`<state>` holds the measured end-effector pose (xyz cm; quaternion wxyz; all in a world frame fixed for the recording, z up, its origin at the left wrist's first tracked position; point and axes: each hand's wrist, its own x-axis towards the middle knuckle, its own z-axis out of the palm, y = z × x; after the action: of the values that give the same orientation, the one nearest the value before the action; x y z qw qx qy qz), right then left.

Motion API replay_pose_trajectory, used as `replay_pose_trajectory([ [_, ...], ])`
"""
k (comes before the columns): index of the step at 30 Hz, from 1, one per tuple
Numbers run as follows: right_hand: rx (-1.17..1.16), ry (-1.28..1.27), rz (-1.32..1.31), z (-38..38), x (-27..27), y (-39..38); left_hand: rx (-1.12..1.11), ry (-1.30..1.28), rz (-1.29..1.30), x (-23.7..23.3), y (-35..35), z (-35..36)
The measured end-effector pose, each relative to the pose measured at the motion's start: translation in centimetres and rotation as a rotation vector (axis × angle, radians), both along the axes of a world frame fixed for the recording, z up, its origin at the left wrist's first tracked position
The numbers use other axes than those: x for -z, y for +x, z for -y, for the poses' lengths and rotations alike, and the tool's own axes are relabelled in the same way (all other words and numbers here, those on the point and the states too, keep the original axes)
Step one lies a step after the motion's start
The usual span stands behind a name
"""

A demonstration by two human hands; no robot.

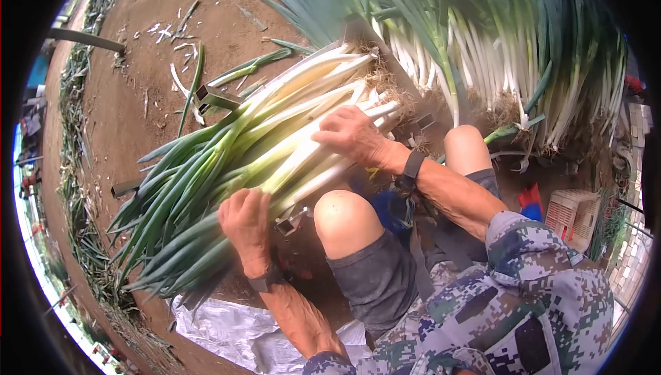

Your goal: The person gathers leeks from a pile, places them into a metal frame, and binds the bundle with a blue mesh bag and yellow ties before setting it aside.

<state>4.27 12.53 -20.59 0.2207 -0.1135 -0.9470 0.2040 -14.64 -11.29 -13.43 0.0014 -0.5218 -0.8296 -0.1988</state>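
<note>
Green-and-white leeks (275,123) laid side by side at left of centre, roots (384,79) all towards the board (403,70), presumably for level ends. With left hand (246,227), closes fingers around leeks near the green, likely to bunch them. With right hand (358,135), bends fingers over white near roots, likely to steady that end; cannot tell whether closed on any.
</note>
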Motion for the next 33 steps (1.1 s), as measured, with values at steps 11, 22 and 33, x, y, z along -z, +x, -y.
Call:
replay_pose_trajectory([
  [11, 0.151, -0.062, 0.127, -2.8, 1.5, -0.2, -0.051, 0.114, 0.056, 1.8, 2.3, 1.1],
  [22, 0.345, -0.156, 0.183, -5.1, 1.2, 1.9, -0.058, 0.129, 0.037, 2.2, 1.4, -0.5],
  [33, 0.564, 0.018, 0.052, -3.5, 4.6, 1.1, -0.153, 0.107, 0.205, 6.2, -0.1, -1.7],
])
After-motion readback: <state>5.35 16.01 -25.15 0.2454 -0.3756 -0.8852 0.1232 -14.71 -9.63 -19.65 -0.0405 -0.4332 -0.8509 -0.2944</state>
